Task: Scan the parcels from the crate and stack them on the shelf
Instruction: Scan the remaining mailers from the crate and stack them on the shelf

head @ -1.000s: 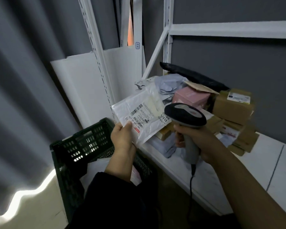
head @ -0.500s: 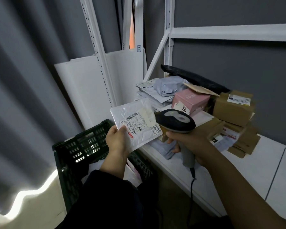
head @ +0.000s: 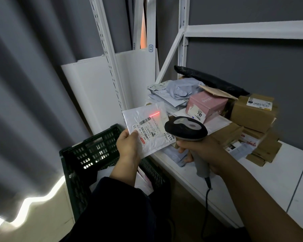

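Left hand (head: 129, 145) pinches a white parcel (head: 147, 128) by its lower left corner, thumb on the label side, holding it tilted above the crate (head: 87, 154) and just in front of the shelf (head: 252, 177) edge. Label faces up with barcodes showing; a red scan line (head: 155, 113) falls across the label's upper part, near the top barcode. Right hand (head: 202, 151) is wrapped round the handle of a scanner (head: 185, 131), head pointed at the parcel and close beside its right edge; cable hangs down from the handle. Crate is dark green, slotted walls, sitting on the floor left of the shelf, with pale parcels inside, partly hidden by the left sleeve (head: 121, 206). Shelf is white and carries a pile at the back left: grey bags (head: 177, 91), a pink box (head: 205, 105), a black bag (head: 210, 80) behind, brown boxes (head: 252, 112) stacked on the right, flat brown packs beneath them. White boards (head: 98, 91) lean on the wall behind the crate. Grey curtain (head: 24, 84) on the left.
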